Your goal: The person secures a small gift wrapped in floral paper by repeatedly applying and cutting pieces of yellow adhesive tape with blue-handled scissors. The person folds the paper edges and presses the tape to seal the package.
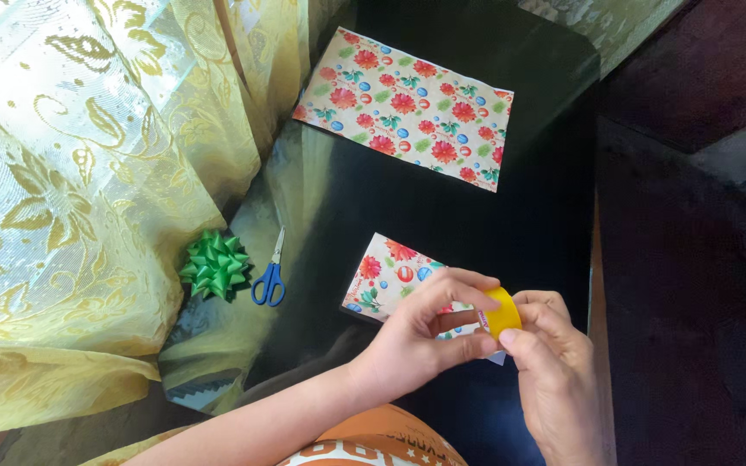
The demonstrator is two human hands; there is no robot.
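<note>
Near edge: left hand (425, 332) and right hand (554, 362) pinch a yellow tape roll (502, 312) between fingertips above the wrapped package (390, 278), steadying it; scissors (269, 274) and green bow (214, 265) lie left; spare wrapping sheet (407, 108) lies far.

A small yellow roll of tape (502, 311), standing on edge, is pinched between the fingers of both hands; it's lifted just above a floral-wrapped parcel (388, 276) lying flat on the dark bench.
</note>
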